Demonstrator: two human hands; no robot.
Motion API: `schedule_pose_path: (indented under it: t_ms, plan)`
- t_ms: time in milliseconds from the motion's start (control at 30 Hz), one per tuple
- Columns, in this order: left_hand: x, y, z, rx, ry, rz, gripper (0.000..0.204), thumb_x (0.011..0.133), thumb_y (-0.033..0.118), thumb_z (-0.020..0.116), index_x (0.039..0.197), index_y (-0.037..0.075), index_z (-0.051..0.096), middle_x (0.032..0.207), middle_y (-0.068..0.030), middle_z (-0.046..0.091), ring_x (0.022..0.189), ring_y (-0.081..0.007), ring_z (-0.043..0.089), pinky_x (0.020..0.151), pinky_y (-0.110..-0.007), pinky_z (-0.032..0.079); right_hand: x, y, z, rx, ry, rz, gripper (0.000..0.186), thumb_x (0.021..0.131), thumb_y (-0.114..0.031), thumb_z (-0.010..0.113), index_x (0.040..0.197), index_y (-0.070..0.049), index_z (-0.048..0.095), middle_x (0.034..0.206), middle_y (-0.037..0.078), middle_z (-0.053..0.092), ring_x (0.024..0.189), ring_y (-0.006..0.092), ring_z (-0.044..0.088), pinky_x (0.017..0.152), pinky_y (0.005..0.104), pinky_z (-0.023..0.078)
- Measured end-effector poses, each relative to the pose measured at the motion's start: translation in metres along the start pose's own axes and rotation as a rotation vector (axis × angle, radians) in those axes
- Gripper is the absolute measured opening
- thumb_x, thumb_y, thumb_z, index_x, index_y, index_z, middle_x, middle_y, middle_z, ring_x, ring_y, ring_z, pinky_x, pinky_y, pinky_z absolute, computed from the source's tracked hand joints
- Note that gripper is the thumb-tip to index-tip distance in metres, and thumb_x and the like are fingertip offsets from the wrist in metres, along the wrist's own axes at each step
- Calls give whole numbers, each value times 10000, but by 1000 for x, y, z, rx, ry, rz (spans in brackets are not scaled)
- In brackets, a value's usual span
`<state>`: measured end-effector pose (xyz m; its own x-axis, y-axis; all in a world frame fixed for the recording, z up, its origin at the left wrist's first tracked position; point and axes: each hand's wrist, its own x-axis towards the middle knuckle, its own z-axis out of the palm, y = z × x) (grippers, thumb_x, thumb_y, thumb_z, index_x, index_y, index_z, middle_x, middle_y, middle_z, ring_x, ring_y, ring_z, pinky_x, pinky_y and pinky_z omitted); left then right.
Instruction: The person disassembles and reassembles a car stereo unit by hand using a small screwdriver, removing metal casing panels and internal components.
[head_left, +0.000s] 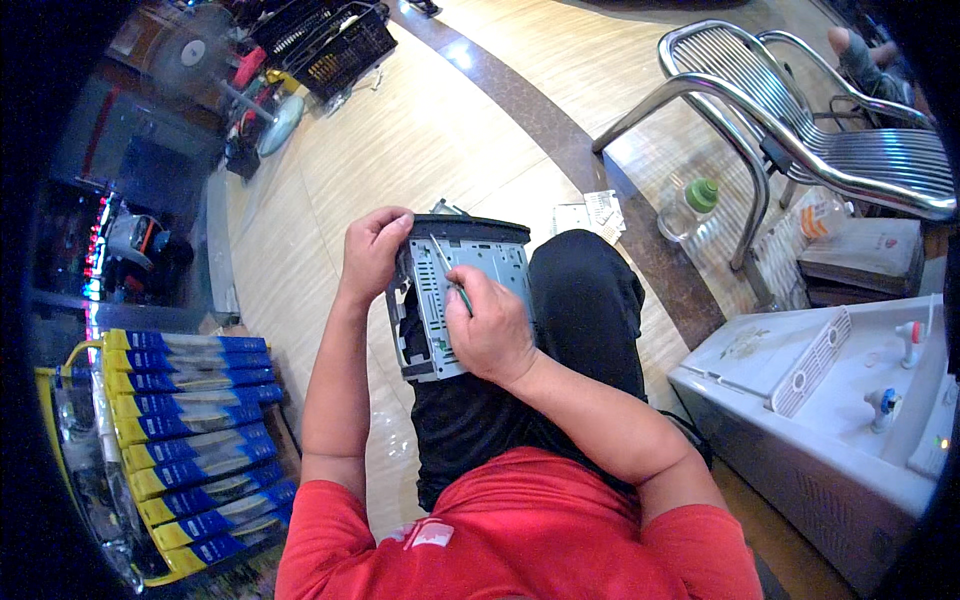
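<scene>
A flat metal box with slotted holes and a black front panel, which looks like a car stereo [505,268], rests on my lap, its black panel facing away from me. My left hand [374,252] is closed on the panel's far left corner, thumb on top. In my right hand [490,325] is a screwdriver [440,254], its thin shaft pointing toward the panel's edge. Part of its green handle shows below my fingers. Whether the tip touches the metal I cannot tell. My right palm lies over the near part of the box and hides it.
Blue-and-yellow packages [190,400] hang on a rack at left. A white water dispenser [790,400] stands at right, below a metal chair [800,130] and a green-capped bottle [688,212]. Papers [590,215] lie on the floor beyond my knee. Farther off are a fan [195,60] and black baskets [345,55].
</scene>
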<state>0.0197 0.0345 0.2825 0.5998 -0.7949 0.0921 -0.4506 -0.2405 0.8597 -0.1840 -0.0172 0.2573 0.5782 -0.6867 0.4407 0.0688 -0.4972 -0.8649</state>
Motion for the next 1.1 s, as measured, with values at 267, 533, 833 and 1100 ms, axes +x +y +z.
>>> schedule_pose_path:
  t_ms: [267, 533, 833, 1100]
  plan:
    - [9, 4, 3, 79, -26, -61, 319, 884, 241, 596, 940, -47, 723, 722, -37, 645, 682, -104, 571, 626, -265, 454, 3, 6, 0, 36, 6, 0, 189, 874, -40, 603, 1057, 1, 596, 900, 206, 679, 806, 398, 675, 736, 456, 539]
    - [12, 9, 4, 97, -9, -83, 326, 887, 247, 603, 960, -47, 725, 719, -32, 639, 674, -107, 568, 618, -267, 449, 6, 8, 2, 47, 24, -6, 197, 875, -36, 601, 1065, 13, 587, 895, 217, 676, 796, 403, 673, 728, 459, 539]
    - [16, 9, 2, 104, -58, -77, 350, 891, 259, 588, 958, -57, 721, 722, -33, 629, 678, -110, 556, 617, -273, 440, 8, 8, 2, 50, 15, 32, 200, 884, -43, 599, 1076, 12, 583, 888, 224, 674, 783, 411, 671, 714, 467, 538]
    - [20, 6, 2, 131, -46, -116, 373, 883, 281, 601, 957, -64, 724, 712, -38, 628, 669, -120, 561, 612, -282, 442, 13, 10, 3, 19, 49, -34, 165, 887, 7, 564, 1049, 20, 590, 906, 210, 653, 821, 390, 652, 734, 454, 530]
